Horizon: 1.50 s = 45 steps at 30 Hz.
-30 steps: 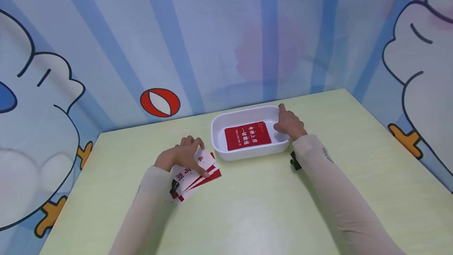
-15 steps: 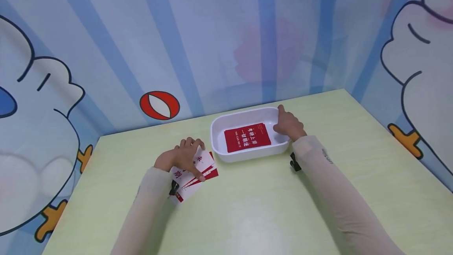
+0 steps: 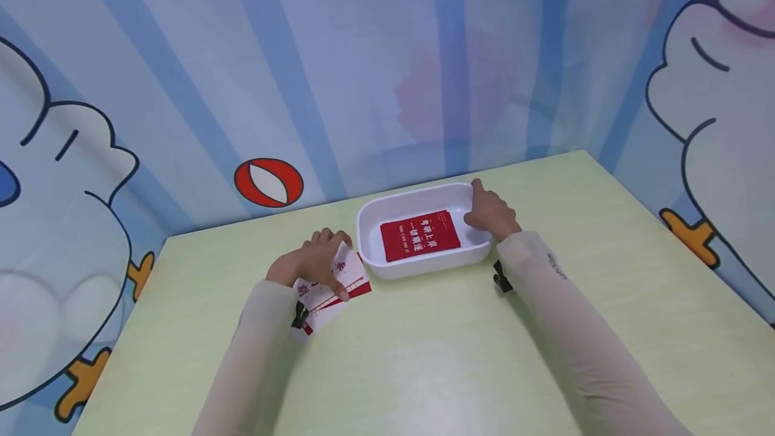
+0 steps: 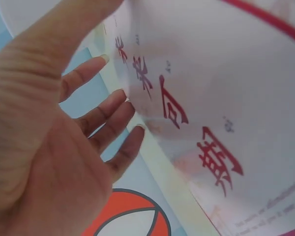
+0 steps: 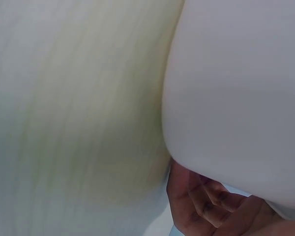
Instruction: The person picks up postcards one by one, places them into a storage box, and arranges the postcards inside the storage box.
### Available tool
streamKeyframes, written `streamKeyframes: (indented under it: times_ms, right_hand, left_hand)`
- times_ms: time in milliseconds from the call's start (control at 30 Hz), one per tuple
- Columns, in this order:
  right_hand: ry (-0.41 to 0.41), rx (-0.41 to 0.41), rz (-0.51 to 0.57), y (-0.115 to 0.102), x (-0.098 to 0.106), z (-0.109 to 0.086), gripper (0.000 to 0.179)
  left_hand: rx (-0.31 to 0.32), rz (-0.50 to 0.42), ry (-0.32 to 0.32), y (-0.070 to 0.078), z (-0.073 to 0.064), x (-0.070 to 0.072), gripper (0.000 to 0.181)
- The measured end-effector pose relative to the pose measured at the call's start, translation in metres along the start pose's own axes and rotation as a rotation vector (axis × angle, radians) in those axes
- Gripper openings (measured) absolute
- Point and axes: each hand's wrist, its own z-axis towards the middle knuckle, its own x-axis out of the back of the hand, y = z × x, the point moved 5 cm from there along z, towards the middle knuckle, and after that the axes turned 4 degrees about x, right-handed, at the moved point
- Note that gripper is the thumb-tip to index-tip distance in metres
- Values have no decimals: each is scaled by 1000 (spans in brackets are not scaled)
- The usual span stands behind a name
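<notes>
My left hand [image 3: 309, 265] grips a loosely fanned stack of white-and-red printed cards [image 3: 323, 293] by its edges, left of a white plastic tray [image 3: 424, 271]. In the left wrist view the fingertips [image 4: 132, 135] meet one edge of the top card [image 4: 246, 93], which bears red characters; the thumb reaches across towards the opposite side, its tip out of frame. At the tray's right end, my right hand [image 3: 493, 212] holds the wall, thumb up at the rim. Inside the tray lies a neat stack of red cards [image 3: 420, 235] with white lettering.
The pale green table [image 3: 436, 362] runs back to a blue striped cartoon backdrop [image 3: 387, 73], close behind the tray. A black wrist-strap piece [image 3: 501, 277] hangs under the right cuff.
The fanned cards have drawn closer together under my left hand, with less red showing between them, and the thumb has shifted slightly. My right hand stays on the tray.
</notes>
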Motion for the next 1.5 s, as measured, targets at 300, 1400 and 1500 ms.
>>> streamKeyframes:
  times_ms: [300,1400,1500]
  right_hand:
    - [10,12,12,1,0,2,74]
    - [13,18,13,0,2,-2,71]
    - [9,16,7,0,2,-2,71]
  left_hand:
    - [-29,-32,58,1,7,8,94]
    - [-52,-169,125,-4,16,22,93]
    - [-32,-197,103,-5,15,21,90]
